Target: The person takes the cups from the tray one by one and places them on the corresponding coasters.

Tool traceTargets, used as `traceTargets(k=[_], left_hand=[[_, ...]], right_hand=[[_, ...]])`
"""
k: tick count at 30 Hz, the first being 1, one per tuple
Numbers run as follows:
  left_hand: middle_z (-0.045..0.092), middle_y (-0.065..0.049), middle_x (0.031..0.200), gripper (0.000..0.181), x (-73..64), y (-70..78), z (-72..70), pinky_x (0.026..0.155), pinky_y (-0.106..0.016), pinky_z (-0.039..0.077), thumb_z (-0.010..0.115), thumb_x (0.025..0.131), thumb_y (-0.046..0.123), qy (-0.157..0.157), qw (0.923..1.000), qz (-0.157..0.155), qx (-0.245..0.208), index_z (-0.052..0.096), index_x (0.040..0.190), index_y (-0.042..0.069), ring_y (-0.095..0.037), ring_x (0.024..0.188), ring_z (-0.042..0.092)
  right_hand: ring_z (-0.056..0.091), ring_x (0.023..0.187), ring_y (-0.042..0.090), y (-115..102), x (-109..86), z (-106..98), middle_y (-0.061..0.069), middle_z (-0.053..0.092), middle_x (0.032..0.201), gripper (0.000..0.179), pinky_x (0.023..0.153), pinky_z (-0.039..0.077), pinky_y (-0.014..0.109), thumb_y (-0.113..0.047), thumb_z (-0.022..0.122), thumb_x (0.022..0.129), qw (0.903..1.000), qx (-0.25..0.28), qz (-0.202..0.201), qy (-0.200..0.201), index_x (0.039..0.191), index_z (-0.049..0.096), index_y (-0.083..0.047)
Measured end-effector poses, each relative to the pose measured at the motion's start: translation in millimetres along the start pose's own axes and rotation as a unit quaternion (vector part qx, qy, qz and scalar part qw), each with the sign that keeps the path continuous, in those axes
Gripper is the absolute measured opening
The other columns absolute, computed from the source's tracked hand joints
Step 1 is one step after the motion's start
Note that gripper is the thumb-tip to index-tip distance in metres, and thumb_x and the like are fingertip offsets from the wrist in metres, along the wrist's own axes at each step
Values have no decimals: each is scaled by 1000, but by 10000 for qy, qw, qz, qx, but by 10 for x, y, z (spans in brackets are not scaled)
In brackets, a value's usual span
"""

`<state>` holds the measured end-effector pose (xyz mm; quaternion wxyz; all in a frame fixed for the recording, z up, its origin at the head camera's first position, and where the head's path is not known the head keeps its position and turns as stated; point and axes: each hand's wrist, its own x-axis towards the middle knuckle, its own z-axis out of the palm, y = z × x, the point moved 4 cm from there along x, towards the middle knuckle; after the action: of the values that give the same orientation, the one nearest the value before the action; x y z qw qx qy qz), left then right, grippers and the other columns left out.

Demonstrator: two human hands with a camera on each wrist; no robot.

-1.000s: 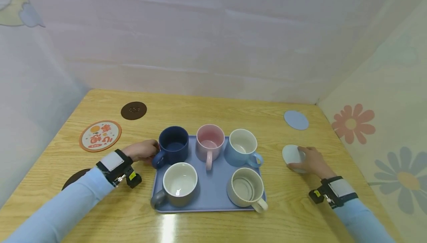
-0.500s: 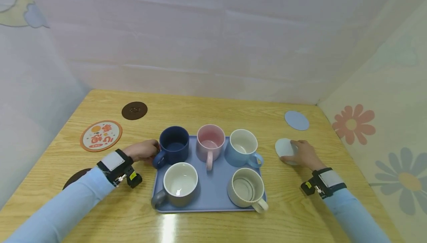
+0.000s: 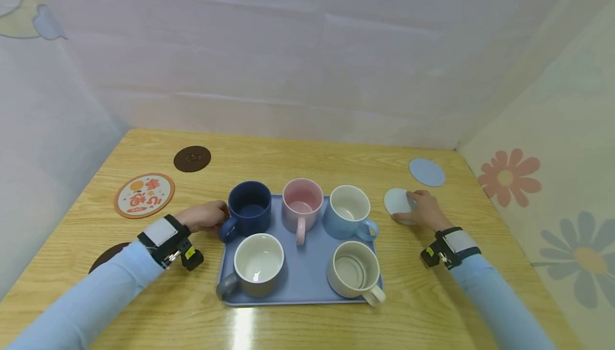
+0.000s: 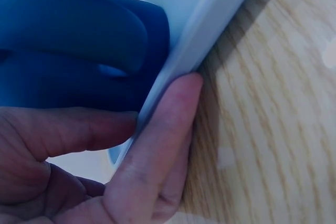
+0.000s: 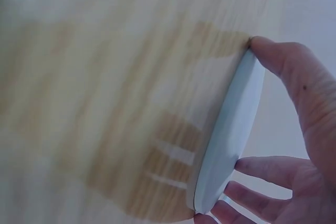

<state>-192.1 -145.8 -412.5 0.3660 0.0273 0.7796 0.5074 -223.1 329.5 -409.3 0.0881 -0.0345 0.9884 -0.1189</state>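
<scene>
A lilac-blue tray (image 3: pixel 307 272) bears several mugs. My left hand (image 3: pixel 204 215) pinches its left rim (image 4: pixel 197 30) beside the navy mug (image 3: pixel 250 206), thumb inside and fingers outside. The navy mug's handle (image 4: pixel 73 22) is close above the thumb in the left wrist view. To the tray's right, my right hand (image 3: pixel 424 211) grips a round, pale blue-white coaster (image 3: pixel 396 200) at its edge. In the right wrist view the thumb is at one side of this coaster (image 5: pixel 231 129) and fingertips are at the other, with the disc close over the wood.
Also on the tray are a pink mug (image 3: pixel 302 203), a light blue mug (image 3: pixel 349 211), a grey mug (image 3: pixel 259 264) and a cream mug (image 3: pixel 354 269). Around it lie a light blue coaster (image 3: pixel 427 172), a dark brown coaster (image 3: pixel 192 158), an orange-rimmed coaster (image 3: pixel 144 195) and a partly covered dark disc (image 3: pixel 107 255).
My right hand has moved left and farther from me with the pale coaster, toward the light blue mug. The left hand and the tray have stayed in place.
</scene>
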Motion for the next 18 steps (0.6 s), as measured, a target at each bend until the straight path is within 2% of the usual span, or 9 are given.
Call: traceTargets(k=[9, 18], left_hand=[[50, -12, 84, 21, -27, 24, -1, 59, -24, 50, 36, 83, -9, -34, 9998, 77, 171, 43, 103, -14, -13, 65, 53], [50, -12, 84, 21, -20, 16, -4, 60, -25, 50, 35, 84, -9, -7, 10000, 34, 73, 42, 103, -13, -14, 66, 53]], right_hand=[[34, 115, 55, -91, 190, 12, 43, 35, 125, 85, 93, 33, 62, -37, 74, 74, 9999, 82, -141, 35, 127, 38, 19], [33, 117, 54, -200, 372, 33, 41, 35, 126, 86, 96, 31, 60, -40, 73, 74, 9999, 34, -125, 7, 129, 38, 17]])
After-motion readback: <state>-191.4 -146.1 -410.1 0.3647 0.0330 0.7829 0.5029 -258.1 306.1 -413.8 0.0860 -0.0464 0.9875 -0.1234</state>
